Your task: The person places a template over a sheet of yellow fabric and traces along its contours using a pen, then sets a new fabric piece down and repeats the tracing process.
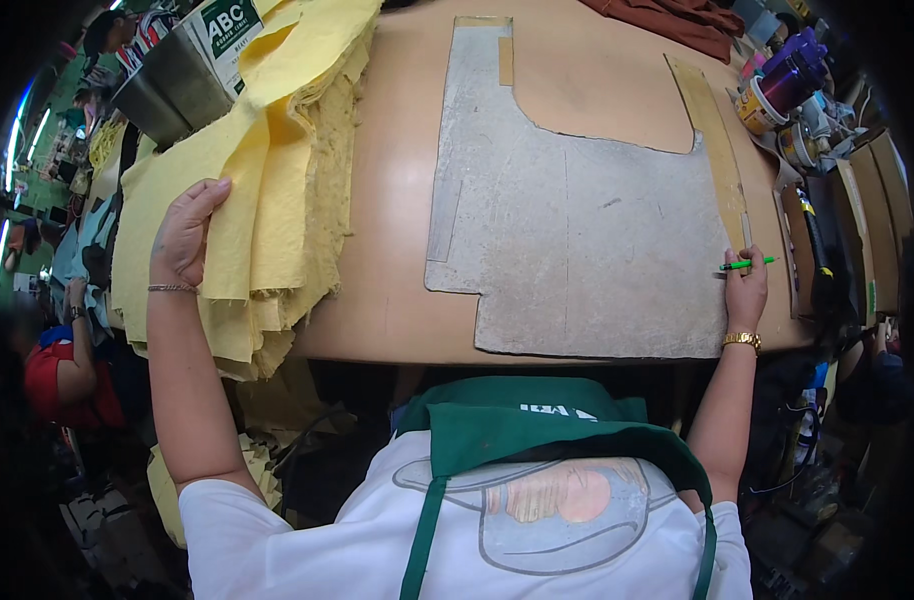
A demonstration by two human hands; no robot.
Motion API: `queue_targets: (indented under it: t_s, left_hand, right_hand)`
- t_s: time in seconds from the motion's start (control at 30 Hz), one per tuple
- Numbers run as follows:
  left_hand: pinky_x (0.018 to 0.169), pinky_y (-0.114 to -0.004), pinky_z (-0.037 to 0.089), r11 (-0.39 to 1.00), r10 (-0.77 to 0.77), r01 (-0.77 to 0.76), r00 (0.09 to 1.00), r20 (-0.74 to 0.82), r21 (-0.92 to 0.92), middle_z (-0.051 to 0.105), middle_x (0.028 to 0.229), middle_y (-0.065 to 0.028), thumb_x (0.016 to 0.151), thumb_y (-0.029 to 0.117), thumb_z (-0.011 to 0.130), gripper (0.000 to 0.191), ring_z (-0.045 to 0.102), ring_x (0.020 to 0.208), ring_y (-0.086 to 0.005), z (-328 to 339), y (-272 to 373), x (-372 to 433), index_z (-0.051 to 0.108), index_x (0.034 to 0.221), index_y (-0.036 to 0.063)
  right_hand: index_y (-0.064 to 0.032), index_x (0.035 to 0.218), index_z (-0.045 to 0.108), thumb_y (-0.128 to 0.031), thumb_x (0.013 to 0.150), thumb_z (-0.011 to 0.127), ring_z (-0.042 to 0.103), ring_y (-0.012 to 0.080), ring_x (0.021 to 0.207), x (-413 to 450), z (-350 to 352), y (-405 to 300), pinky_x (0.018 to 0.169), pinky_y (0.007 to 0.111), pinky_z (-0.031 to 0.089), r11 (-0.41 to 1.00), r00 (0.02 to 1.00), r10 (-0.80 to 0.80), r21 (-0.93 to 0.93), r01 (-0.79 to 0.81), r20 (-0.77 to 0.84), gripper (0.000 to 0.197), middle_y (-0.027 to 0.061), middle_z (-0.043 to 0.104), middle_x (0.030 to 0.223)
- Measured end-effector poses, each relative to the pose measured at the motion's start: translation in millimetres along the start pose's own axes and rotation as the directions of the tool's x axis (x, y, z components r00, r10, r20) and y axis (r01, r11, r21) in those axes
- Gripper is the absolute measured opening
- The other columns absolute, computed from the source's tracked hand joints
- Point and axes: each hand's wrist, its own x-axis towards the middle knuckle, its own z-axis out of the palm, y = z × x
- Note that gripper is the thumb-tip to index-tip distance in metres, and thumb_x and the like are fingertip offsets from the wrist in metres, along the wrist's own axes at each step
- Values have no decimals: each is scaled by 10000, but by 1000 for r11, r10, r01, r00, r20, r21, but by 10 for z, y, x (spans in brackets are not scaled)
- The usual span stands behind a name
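My left hand (191,231) is closed on the edge of the top sheet in a stack of yellow suede-like sheets (284,217), whose right edges are rough and frayed. In my right hand (746,289) is a green pencil or pen (748,264), held crosswise between the fingers. That hand rests at the lower right edge of a large grey pattern board (569,247). The board lies flat on the tan table (397,135); it has a curved cutout at its top and tan strips along some edges. A gap of bare table separates the board from the stack.
Behind the stack stands a metal tin (179,82) bearing writing. Brown cloth (674,26) lies at the far edge. At the right are a purple bottle (794,67), small tubs (759,105) and a cardboard box (869,217) with a black-and-yellow tool (815,232). A person in red (78,371) works at left.
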Motion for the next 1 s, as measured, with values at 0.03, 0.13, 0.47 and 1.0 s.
queue_targets:
  t_s: [0.03, 0.13, 0.47, 1.0]
  left_hand:
    - [618, -209, 490, 999, 47, -48, 998, 45, 17, 592, 779, -35, 859, 174, 507, 153, 574, 640, -97, -102, -1, 12, 562, 853, 32]
    - [685, -264, 499, 954, 80, -93, 995, -57, -285, 605, 880, -84, 875, 225, 473, 260, 602, 731, -166, -368, 287, 7, 552, 983, 2]
    - [655, -316, 487, 883, 450, -456, 753, -480, 112, 603, 869, -108, 863, 217, 472, 224, 589, 732, -209, -1020, 861, -685, 563, 924, 21]
    - [643, -333, 474, 826, 558, -488, 641, -527, 281, 596, 839, -116, 859, 213, 478, 201, 577, 705, -220, -976, 1302, 111, 561, 872, 32]
  right_hand:
    - [-36, 888, 496, -253, 786, 602, 540, 301, 813, -1, 1, 2, 704, 366, 426, 1000, 1000, -4, 1, 4, 0, 263, 126, 568, 853]
    - [-36, 888, 496, -254, 786, 601, 541, 306, 811, -25, -22, 8, 703, 367, 426, 1000, 1000, -9, -12, 8, -20, 262, 127, 569, 852]
    - [-39, 903, 497, -255, 785, 600, 547, 309, 834, -4, -7, 6, 717, 369, 435, 999, 998, -53, -5, 53, -32, 267, 138, 575, 877]
    - [-44, 877, 483, -239, 786, 595, 544, 332, 818, -30, -43, -108, 690, 392, 432, 999, 1000, 5, 32, -5, 9, 243, 149, 569, 858]
